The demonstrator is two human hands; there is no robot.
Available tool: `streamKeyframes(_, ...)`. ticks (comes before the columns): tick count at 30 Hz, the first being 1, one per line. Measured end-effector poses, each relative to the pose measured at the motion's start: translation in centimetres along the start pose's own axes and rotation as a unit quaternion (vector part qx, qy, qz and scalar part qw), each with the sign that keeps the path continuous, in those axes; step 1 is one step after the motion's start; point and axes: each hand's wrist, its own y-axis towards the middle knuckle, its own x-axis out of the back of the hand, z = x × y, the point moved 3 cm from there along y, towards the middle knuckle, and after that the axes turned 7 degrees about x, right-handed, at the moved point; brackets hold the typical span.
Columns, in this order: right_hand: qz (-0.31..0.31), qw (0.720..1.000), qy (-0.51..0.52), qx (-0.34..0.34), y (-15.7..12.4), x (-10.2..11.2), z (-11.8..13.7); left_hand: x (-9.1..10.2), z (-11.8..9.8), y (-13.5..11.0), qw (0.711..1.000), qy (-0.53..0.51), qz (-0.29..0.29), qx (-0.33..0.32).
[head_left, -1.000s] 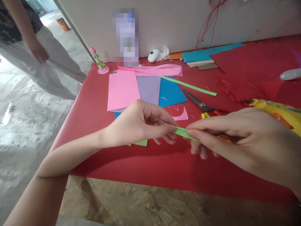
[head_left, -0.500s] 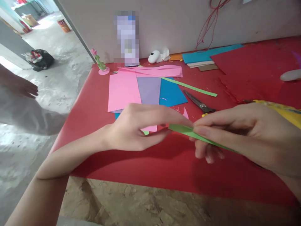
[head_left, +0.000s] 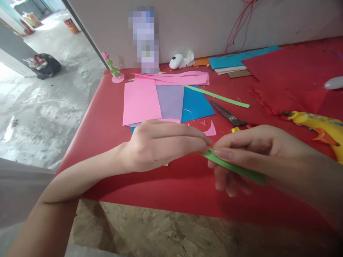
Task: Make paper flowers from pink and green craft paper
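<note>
Both of my hands meet over the red table cover (head_left: 174,189). My left hand (head_left: 163,144) pinches one end of a green paper strip (head_left: 241,171) between thumb and fingertips. My right hand (head_left: 257,153) holds the same strip, thumb on top, and the strip runs down and to the right under its fingers. A small scrap of green paper peeks out under my left hand.
Pink (head_left: 140,101), lilac (head_left: 171,101) and blue (head_left: 197,105) paper sheets lie behind my hands. Scissors (head_left: 229,116) and a long green strip (head_left: 219,96) lie to their right. A yellow glue gun (head_left: 318,125) is at the far right. A small paper flower (head_left: 114,69) stands at the table's far-left corner.
My hands have slid along the green strip, more of which now shows below my right hand. The person at the left has walked out of sight.
</note>
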Motion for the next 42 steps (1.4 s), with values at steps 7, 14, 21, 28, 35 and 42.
streamKeyframes(7,0.101,0.992,0.067,-0.028,0.5,0.5,-1.2,-0.3,0.4,-0.5,0.999,-0.017,-0.016,0.030)
streamKeyframes(14,0.101,0.989,0.096,-0.041,0.6,-0.2,-1.0,0.0,0.1,0.1,0.998,-0.053,0.016,-0.018)
streamKeyframes(21,0.004,1.000,0.001,0.025,0.0,-0.6,-1.0,-0.5,0.8,0.5,0.992,-0.112,0.049,-0.034)
streamKeyframes(28,-0.073,0.978,-0.170,0.099,-0.9,-0.8,0.2,-0.3,0.8,0.5,0.982,-0.171,0.065,0.048)
streamKeyframes(35,-0.074,0.939,-0.300,0.152,-0.5,0.0,-0.2,-0.8,0.8,0.7,0.927,-0.275,0.102,0.233)
streamKeyframes(42,-0.056,0.951,-0.267,0.144,-0.1,-0.1,-0.5,-1.4,0.8,0.5,0.871,-0.349,0.134,0.318)
